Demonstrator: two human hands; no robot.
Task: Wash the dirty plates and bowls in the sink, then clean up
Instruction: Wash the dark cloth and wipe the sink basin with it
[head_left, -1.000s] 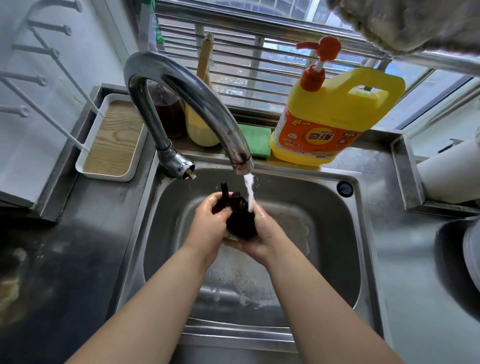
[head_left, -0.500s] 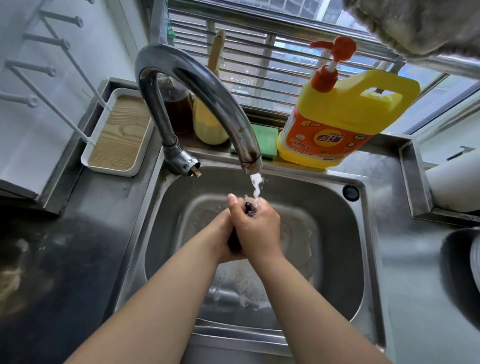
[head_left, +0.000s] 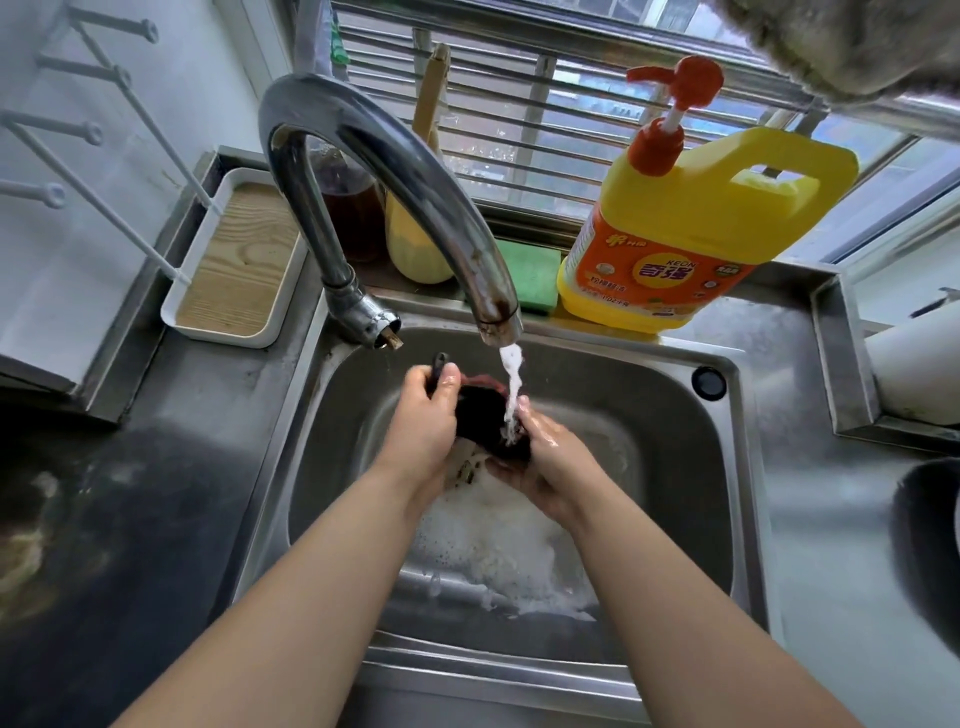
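Dark cloth (head_left: 488, 423): we see a dark, wet cloth with a reddish edge held under the tap, over the middle of the sink (head_left: 670, 395); a black loop sticks out at its 10 o'clock end. No plate or bowl shows in the basin.
Left hand (head_left: 423, 426): the grip is clamped on the loop end, thumb pressed over it.
Right hand (head_left: 545, 462): curled beneath the cloth at 4 o'clock, cupping it, wet and shiny.
Water stream (head_left: 511, 389): falls from the faucet (head_left: 405, 171) onto the cloth and right fingers.
Foam (head_left: 498, 551): lies on the basin floor at 6 o'clock.
Risk, splash: we judge that water striking the bunched cloth may spray onto the surface (head_left: 145, 519).
Risk, slip: soapy hands may drop the cloth into the foam, soiling it again.
Risk, drain: foam and cloth could block the outlet, which we cannot see.
Detergent bottle (head_left: 696, 234): at 1 o'clock on the ledge, well apart.
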